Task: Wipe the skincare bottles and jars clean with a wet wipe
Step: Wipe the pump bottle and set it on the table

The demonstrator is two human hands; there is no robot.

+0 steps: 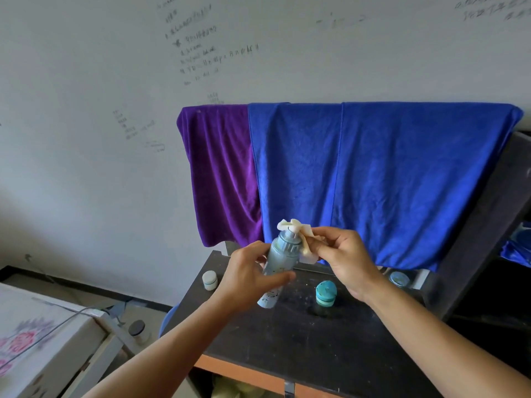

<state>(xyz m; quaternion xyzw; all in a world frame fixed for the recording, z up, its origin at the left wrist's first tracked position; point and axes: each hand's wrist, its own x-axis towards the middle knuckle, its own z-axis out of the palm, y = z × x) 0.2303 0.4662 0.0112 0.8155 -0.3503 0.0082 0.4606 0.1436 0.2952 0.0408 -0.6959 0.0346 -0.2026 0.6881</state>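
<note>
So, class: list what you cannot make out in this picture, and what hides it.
Head view:
Pump bottle, middle: covered by the left hand.
Its nozzle: partly wrapped in the wet wipe the right hand pinches.
Blue items far right: cut off by the frame edge.
Wall writing: blurred, too small.

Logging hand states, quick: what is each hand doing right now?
Left hand: grips the pale blue plastic pump bottle.
Right hand: pinches the crumpled white wet wipe.
</note>
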